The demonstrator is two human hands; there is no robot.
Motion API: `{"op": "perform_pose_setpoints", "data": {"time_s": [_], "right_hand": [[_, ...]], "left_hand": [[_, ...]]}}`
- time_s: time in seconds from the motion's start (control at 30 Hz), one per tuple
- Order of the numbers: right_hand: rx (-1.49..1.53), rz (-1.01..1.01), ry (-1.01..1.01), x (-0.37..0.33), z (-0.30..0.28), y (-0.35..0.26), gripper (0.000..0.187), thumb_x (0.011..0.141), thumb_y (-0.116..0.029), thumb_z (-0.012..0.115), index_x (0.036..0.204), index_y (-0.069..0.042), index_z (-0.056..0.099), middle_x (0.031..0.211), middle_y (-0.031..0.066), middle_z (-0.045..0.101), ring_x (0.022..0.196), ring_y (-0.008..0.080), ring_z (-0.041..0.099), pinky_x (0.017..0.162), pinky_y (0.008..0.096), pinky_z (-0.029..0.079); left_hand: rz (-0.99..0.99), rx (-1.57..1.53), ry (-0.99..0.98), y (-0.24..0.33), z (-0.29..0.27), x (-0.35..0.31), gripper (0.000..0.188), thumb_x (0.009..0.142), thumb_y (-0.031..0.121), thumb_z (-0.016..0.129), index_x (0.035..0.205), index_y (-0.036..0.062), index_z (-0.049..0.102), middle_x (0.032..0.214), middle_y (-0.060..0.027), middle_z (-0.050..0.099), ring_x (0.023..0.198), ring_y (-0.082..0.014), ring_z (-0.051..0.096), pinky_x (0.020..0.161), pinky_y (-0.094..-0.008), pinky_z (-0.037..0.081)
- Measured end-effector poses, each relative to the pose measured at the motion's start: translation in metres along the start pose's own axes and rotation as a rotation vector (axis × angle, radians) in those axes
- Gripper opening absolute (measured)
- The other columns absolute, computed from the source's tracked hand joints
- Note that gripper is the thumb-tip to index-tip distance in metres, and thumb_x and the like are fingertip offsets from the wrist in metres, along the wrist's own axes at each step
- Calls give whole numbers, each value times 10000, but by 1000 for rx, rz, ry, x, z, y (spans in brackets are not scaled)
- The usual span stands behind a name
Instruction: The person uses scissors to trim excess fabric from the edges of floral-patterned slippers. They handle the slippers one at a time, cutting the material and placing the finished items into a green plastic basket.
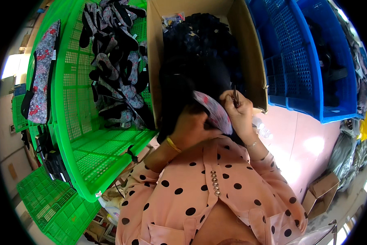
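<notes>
In front of my chest, my left hand (187,128) is closed on a fabric piece with a grey, pink and red floral face (214,111), slightly smeared by motion. Dark cloth lies around that hand, so its fingers are partly hidden. My right hand (238,116), just to the right of the piece, is closed around small dark thread snips (236,97) with the blades pointing up and away from me. Black fabric (208,71) is heaped just beyond both hands, inside the near part of a cardboard box (249,45).
On the left, a green mesh crate (75,155) holds several floral-and-black pieces (122,81); a long one (42,81) hangs over its outer wall. Blue crates (289,57) stand at the right. Another green crate (48,204) sits lower left, a small carton (320,190) lower right.
</notes>
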State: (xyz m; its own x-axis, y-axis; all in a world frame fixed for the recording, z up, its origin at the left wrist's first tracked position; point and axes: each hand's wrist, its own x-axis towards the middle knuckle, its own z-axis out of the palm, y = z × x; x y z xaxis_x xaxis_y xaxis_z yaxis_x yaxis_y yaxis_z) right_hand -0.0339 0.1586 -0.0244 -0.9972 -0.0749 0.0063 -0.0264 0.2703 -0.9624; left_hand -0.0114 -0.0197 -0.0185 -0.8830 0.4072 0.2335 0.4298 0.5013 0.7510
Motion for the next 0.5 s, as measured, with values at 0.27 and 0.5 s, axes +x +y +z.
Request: {"op": "perform_pose_setpoints", "data": {"time_s": [0.27,0.5], "right_hand": [[-126,12,-168,-9,-34,-8,282,888,-146,702,1100,27,630,810,129,689,716,139,638,684,252,506],[-114,94,-74,-10,-22,-18,219,875,-74,693,1063,22,636,781,121,670,681,119,605,642,260,487]], "left_hand": [[-102,-19,135,-3,11,-4,408,698,313,824,935,36,641,936,-158,648,887,-357,590,842,-454,421],[-52,181,118,11,8,9,694,619,332,854,1131,5,518,1098,-174,580,1031,-377,531,915,-484,387]]}}
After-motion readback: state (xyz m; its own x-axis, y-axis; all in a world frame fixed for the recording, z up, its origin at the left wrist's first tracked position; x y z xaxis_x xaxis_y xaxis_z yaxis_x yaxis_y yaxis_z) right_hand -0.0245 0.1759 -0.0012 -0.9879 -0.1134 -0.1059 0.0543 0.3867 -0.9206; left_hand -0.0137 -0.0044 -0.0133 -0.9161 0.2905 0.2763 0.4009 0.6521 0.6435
